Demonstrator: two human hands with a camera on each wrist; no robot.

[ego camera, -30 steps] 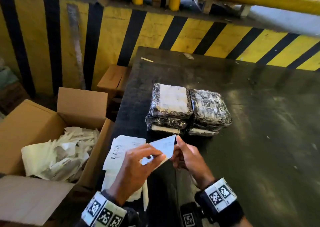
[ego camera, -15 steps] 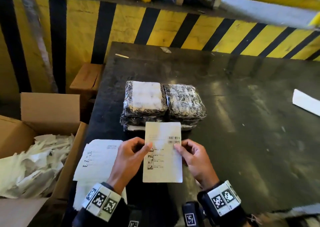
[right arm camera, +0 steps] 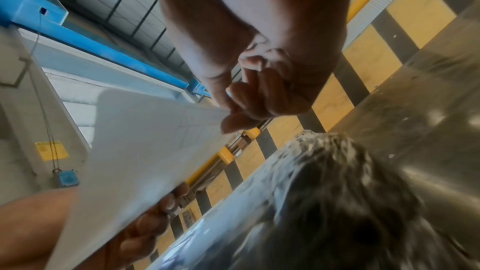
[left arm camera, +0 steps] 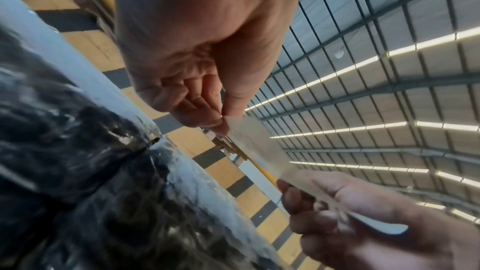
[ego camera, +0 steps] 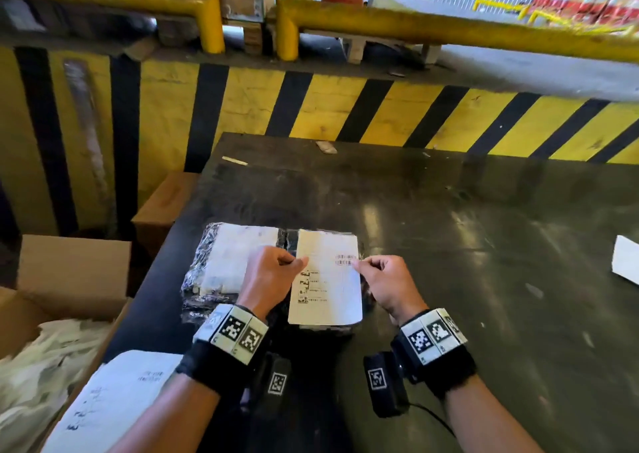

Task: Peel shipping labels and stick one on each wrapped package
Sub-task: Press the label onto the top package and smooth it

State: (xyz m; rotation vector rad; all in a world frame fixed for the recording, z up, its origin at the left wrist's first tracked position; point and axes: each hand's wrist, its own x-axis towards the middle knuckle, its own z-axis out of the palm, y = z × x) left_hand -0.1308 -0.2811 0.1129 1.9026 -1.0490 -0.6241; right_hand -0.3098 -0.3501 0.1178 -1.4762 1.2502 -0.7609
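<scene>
Since half a second ago we have carried the label (ego camera: 325,279) forward, off the bare bench (ego camera: 484,245) and over the right-hand wrapped stack (ego camera: 361,255) at twelve o'clock.

Nearest us, at seven o'clock, lies the sheaf of unpeeled label sheets (ego camera: 114,400), and beyond it at nine the cardboard box (ego camera: 72,272) of discarded backing paper. Our left hand (ego camera: 268,279) pinches the label's left edge between thumb and curled fingers; our right hand (ego camera: 387,285) pinches the right edge likewise, so each grip is narrow and closed on paper. From the wrist views the label hangs clear above the glossy film, not yet touching.

Farther on, at eleven o'clock, the left-hand package (ego camera: 235,259) already wears its white label. A loose white sheet (ego camera: 626,259) lies at three o'clock, well apart.

We judge the step to be placement: peeling is done, sticking is not. Next we need to square the label to the package top, lower one edge first, then smooth it across so the crinkled film traps no fold.
</scene>
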